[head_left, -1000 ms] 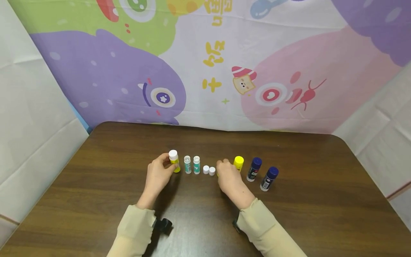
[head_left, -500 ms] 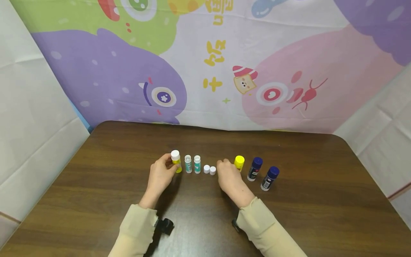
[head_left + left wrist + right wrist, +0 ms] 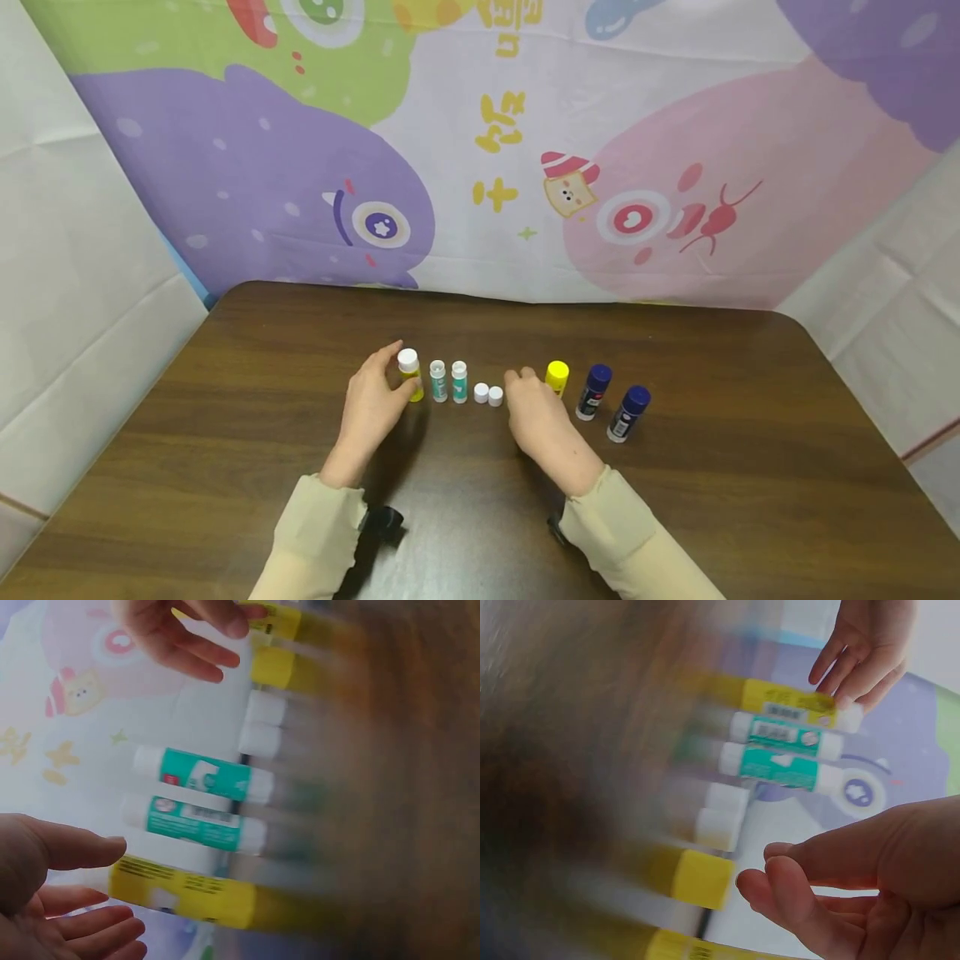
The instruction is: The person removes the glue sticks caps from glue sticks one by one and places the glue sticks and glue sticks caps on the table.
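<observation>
In the head view my left hand (image 3: 372, 406) is spread around a yellow glue stick (image 3: 415, 388) with a white top, standing upright at the left end of a row. The left wrist view shows the thumb near its upper end and the fingers apart. Beside it stand two teal glue sticks (image 3: 438, 382) with white tops, then two small white caps (image 3: 487, 395). My right hand (image 3: 537, 418) has its thumb and fingers close together with nothing between them. They are just above a short yellow cap (image 3: 702, 880), which the hand hides in the head view.
To the right of the right hand stands another yellow glue stick (image 3: 557, 378), partly hidden by it. Two dark blue glue sticks (image 3: 593, 392) end the row. The brown table (image 3: 465, 508) meets a cartoon-printed cloth (image 3: 480, 258) at the back.
The yellow glue stick has shifted slightly right towards the teal ones. My left fingers have since loosened and spread from it. The right hand stays nearly in place.
</observation>
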A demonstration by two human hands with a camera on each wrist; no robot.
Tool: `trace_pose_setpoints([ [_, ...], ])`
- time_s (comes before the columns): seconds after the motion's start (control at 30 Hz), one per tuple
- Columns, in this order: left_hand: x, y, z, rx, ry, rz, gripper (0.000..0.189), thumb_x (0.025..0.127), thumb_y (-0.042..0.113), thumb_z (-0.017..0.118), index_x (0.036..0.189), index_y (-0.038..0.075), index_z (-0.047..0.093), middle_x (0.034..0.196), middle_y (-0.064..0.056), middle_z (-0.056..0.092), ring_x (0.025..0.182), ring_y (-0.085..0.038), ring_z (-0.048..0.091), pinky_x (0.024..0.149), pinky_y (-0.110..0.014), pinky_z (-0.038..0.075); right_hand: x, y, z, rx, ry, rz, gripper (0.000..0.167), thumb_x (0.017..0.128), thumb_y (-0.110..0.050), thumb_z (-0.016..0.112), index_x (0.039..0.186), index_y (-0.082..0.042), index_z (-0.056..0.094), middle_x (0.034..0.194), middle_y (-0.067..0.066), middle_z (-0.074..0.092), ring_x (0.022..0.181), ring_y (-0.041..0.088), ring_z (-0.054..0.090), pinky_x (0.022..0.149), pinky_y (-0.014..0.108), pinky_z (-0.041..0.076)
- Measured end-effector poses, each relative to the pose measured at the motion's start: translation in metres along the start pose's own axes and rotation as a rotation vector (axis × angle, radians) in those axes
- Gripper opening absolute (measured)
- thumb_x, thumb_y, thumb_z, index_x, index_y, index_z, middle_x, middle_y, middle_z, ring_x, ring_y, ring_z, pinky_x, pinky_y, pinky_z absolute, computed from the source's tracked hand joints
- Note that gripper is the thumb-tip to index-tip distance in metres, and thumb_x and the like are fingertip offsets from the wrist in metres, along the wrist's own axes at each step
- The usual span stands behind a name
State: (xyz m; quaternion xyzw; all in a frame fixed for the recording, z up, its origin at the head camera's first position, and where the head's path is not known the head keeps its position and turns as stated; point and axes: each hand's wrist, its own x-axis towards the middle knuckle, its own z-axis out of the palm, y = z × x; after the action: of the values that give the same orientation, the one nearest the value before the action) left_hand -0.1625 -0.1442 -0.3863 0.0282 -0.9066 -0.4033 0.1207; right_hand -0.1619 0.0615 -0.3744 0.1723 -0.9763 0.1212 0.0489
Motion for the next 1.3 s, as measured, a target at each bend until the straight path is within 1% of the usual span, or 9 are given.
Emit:
trace_pose_setpoints([
  [0.27,-0.008,0.021,-0.014,0.04,0.075,0.126,0.048,0.079,0.012,0.067,0.124,0.005,0.052,0.124,-0.013,0.054,0.115,-0.032,0.05,0.091,-0.048,0.041,-0.013,-0.001,-0.025,-0.068,0.097,-0.053,0.01,0.074,-0.001,0.068,0.079,-0.005,0.061,0.072,0.007,0.058,0.058,0.02,0.057,0.047,0.033,0.048],
  [0.37,-0.014,0.032,-0.016,0.038,0.115,0.197,0.041,0.078,0.01,0.069,0.117,0.006,0.057,0.117,-0.01,0.057,0.09,-0.027,0.058,0.082,-0.043,0.045,-0.015,0.003,-0.036,-0.09,0.148,-0.065,0.006,0.075,-0.004,0.067,0.075,-0.008,0.062,0.07,0.003,0.059,0.056,0.018,0.056,0.046,0.032,0.046],
  [0.47,-0.02,0.043,-0.016,0.036,0.149,0.265,0.034,0.076,0.008,0.071,0.108,0.006,0.06,0.109,-0.008,0.06,0.073,-0.022,0.055,0.074,-0.039,0.045,-0.017,0.01,-0.044,-0.092,0.2,-0.074,0.006,0.075,-0.006,0.067,0.074,-0.009,0.063,0.07,0.002,0.06,0.058,0.018,0.057,0.05,0.031,0.045],
  [0.6,-0.026,0.054,-0.014,0.026,0.151,0.327,0.025,0.076,0.007,0.071,0.099,0.007,0.062,0.101,-0.005,0.062,0.087,-0.021,0.06,0.078,-0.039,0.046,-0.017,0.022,-0.051,-0.08,0.269,-0.108,0.007,0.075,-0.007,0.071,0.076,-0.009,0.065,0.075,0.002,0.062,0.069,0.021,0.058,0.064,0.035,0.047],
  [0.67,-0.029,0.057,-0.012,0.022,0.133,0.345,0.025,0.075,0.007,0.072,0.097,0.008,0.062,0.099,-0.004,0.062,0.095,-0.021,0.06,0.079,-0.038,0.046,-0.017,0.028,-0.053,-0.073,0.285,-0.132,0.008,0.074,-0.006,0.071,0.08,-0.008,0.066,0.08,0.004,0.063,0.074,0.023,0.059,0.07,0.037,0.048],
  [0.87,-0.037,0.065,0.003,0.048,0.066,0.393,0.03,0.074,0.008,0.073,0.102,0.01,0.062,0.098,-0.002,0.064,0.081,-0.017,0.059,0.071,-0.033,0.047,-0.016,0.043,-0.054,-0.072,0.23,-0.175,0.018,0.075,-0.003,0.068,0.092,-0.005,0.067,0.094,0.008,0.065,0.087,0.028,0.06,0.079,0.042,0.047],
  [0.97,-0.04,0.068,0.013,0.06,0.018,0.402,0.032,0.075,0.012,0.073,0.105,0.011,0.062,0.101,-0.001,0.064,0.085,-0.015,0.059,0.073,-0.033,0.047,-0.016,0.049,-0.053,-0.078,0.21,-0.19,0.022,0.073,-0.003,0.07,0.095,-0.005,0.067,0.096,0.008,0.064,0.09,0.028,0.06,0.081,0.043,0.046],
  [1.1,-0.04,0.073,0.026,0.035,-0.067,0.376,0.035,0.076,0.015,0.072,0.109,0.011,0.061,0.105,0.0,0.064,0.095,-0.018,0.06,0.079,-0.035,0.048,-0.015,0.053,-0.052,-0.079,0.202,-0.206,0.024,0.073,-0.003,0.07,0.097,-0.005,0.067,0.098,0.007,0.064,0.093,0.027,0.059,0.085,0.044,0.045],
  [1.3,-0.032,0.075,0.053,-0.02,-0.193,0.305,0.038,0.077,0.016,0.07,0.112,0.009,0.059,0.106,-0.006,0.065,0.096,-0.021,0.062,0.079,-0.037,0.048,-0.014,0.053,-0.052,-0.075,0.184,-0.211,0.027,0.073,-0.003,0.07,0.1,-0.006,0.066,0.1,0.006,0.064,0.095,0.026,0.059,0.089,0.045,0.043],
])
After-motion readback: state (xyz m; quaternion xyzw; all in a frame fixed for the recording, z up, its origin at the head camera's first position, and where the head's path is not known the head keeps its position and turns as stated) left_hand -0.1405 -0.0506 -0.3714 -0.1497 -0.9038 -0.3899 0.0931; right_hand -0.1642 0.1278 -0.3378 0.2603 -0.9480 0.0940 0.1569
